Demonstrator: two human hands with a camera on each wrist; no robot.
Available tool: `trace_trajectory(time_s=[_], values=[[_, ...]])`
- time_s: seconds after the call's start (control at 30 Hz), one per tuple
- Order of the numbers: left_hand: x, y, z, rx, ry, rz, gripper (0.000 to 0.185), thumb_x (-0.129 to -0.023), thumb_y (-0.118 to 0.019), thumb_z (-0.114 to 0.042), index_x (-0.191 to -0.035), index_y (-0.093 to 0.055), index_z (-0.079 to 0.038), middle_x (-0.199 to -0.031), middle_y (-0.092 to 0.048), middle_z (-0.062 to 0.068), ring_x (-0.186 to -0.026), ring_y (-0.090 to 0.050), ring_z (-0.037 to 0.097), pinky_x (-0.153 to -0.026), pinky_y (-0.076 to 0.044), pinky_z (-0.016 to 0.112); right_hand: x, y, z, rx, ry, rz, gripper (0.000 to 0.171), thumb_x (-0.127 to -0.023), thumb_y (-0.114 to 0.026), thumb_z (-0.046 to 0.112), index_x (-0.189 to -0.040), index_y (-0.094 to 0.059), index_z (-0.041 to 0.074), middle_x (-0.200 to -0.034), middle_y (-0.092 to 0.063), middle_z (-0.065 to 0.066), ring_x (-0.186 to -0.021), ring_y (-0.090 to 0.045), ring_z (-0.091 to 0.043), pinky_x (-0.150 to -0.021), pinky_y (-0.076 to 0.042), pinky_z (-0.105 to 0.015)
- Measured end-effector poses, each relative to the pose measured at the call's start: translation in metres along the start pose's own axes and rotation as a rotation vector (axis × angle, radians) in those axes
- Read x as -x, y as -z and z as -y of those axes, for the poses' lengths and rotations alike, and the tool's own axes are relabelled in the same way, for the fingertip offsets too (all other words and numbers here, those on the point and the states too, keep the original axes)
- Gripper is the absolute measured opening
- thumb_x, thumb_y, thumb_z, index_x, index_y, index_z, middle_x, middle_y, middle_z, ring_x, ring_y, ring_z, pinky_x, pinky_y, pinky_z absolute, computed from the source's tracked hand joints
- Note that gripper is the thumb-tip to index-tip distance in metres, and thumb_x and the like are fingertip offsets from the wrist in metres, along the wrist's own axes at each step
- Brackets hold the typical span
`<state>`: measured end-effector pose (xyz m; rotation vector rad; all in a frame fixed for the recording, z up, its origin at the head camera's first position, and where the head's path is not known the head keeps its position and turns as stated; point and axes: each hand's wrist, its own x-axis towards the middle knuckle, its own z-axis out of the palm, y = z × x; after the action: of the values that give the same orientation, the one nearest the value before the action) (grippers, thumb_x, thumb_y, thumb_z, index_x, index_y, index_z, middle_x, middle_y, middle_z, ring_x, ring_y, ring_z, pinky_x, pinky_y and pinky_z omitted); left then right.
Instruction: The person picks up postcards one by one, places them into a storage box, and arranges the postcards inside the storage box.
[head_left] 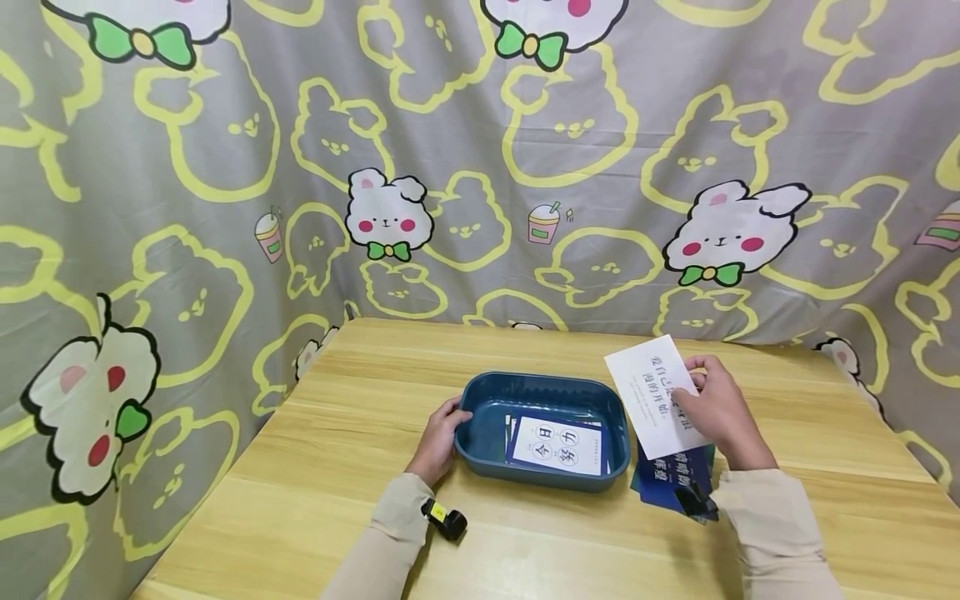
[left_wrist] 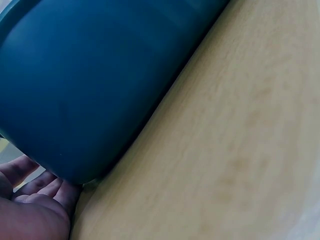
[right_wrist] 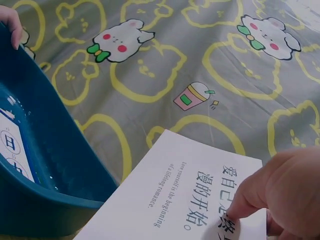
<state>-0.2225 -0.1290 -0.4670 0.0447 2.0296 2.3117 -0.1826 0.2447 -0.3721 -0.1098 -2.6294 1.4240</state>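
Note:
My left hand (head_left: 437,440) grips the left end of a blue plastic basin (head_left: 540,479), its thumb over the rim; in the left wrist view the fingers (left_wrist: 45,187) lie against the basin's outer wall. Inside the basin is a small stack of cards, the top one a white card with a blue border (head_left: 558,444) and printed characters. Just right of the basin, my right hand (head_left: 722,412) pinches a white printed card (head_left: 651,396) by its right edge, thumb on the printed face. The same card (right_wrist: 175,185) shows large characters and small English text in the right wrist view.
Below the held card, a pile of dark blue and green cards (head_left: 667,482) lies on the wooden table (head_left: 315,500), partly hidden by the card and the right wrist. A grey curtain (head_left: 465,275) with cartoon rabbits hangs along the table's back and left sides.

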Motion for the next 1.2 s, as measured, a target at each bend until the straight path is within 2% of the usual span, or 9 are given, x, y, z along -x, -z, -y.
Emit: trace_trajectory(time_s=[0.27,0.8,1.2], values=[[0.000,0.000,0.004,-0.004,0.006,0.006,0.048,-0.093,-0.051,-0.009,-0.136,-0.045,0.010,-0.140,-0.044,0.024,-0.127,-0.042,0.034,-0.103,-0.037,0.043,-0.003,-0.004,0.004,0.008,0.044,0.003,0.041,-0.089,-0.054,0.001,-0.126,-0.036,-0.004,-0.103,-0.061,-0.029,-0.069,-0.062,-0.025,-0.054,-0.052,-0.036],[0.002,-0.001,0.004,-0.010,0.012,0.000,0.047,-0.093,-0.050,-0.009,-0.136,-0.046,0.008,-0.140,-0.045,0.024,-0.125,-0.044,0.033,-0.102,-0.038,0.044,-0.013,-0.014,0.018,0.033,0.118,0.050,0.042,-0.087,-0.055,0.000,-0.125,-0.040,0.000,-0.104,-0.062,-0.028,-0.074,-0.061,-0.028,-0.053,-0.051,-0.035],[0.000,0.000,0.002,0.007,0.013,0.002,0.047,-0.093,-0.050,-0.008,-0.136,-0.046,0.008,-0.141,-0.044,0.023,-0.129,-0.041,0.034,-0.104,-0.035,0.046,-0.018,-0.026,0.033,0.111,0.143,0.067,0.037,-0.089,-0.055,0.001,-0.124,-0.043,0.001,-0.107,-0.060,-0.029,-0.081,-0.062,-0.034,-0.056,-0.052,-0.034]])
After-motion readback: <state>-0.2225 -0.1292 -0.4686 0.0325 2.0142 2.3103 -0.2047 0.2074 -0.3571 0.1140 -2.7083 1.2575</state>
